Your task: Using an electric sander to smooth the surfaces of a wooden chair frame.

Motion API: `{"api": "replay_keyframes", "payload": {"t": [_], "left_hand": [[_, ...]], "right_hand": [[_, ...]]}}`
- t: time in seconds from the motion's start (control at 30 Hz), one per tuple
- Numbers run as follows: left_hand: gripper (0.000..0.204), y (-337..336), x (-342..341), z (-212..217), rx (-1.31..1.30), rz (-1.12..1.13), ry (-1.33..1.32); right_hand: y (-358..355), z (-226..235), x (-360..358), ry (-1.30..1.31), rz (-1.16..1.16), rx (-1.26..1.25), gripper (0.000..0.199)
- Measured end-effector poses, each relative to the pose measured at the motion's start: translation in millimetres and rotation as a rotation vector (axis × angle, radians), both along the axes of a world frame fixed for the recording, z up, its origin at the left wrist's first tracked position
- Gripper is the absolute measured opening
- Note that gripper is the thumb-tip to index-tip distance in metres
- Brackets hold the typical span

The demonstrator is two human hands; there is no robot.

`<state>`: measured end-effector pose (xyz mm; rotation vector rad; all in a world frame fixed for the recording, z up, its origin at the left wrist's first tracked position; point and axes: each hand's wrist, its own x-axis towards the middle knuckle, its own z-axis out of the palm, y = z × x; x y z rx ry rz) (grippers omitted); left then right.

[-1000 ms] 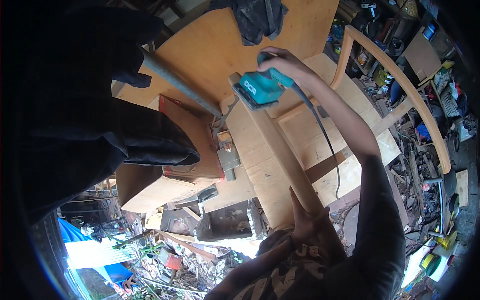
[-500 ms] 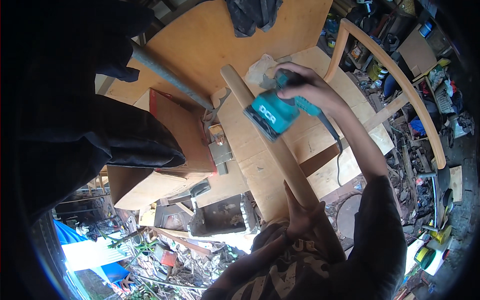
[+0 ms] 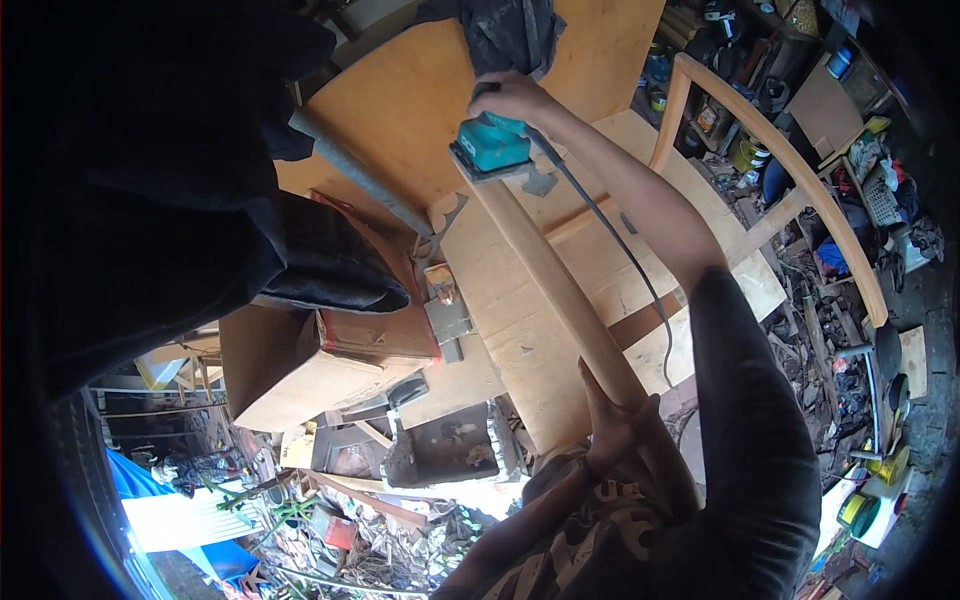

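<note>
My right hand (image 3: 517, 98) grips a teal electric sander (image 3: 492, 146) pressed on the far end of a long, narrow wooden piece (image 3: 560, 290). That piece runs diagonally over a pale wooden workbench (image 3: 500, 300) toward my body. Its near end is held down by my left hand (image 3: 615, 425), fingers wrapped against the wood. A black power cord (image 3: 620, 260) trails from the sander along my right forearm.
A curved wooden chair part (image 3: 790, 170) arcs at the right above cluttered tools and cans. A grey metal bar (image 3: 360, 180) and a reddish box (image 3: 370, 320) lie to the left of the bench. Dark cloth (image 3: 505, 30) sits at the top; a dark mass fills the left.
My right hand has pushed the sander from the middle of the wooden piece back out to its far end. The left hand keeps its hold on the near end.
</note>
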<state>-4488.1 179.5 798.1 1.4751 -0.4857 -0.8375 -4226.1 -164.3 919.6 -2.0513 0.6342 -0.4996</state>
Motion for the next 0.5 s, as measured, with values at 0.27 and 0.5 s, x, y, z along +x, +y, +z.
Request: {"api": "replay_keyframes", "payload": {"t": [0.27,0.5], "left_hand": [[0.124,2.0,5.1,-6.9,0.045,-0.041,0.062],[0.124,0.3,-6.3,7.5,-0.008,-0.009,-0.092]], "right_hand": [[-0.8,-13.7,8.5,0.034,-0.037,-0.027,0.076],[117.2,28.6,-216.1,-0.041,0.110,0.048,0.065]]}}
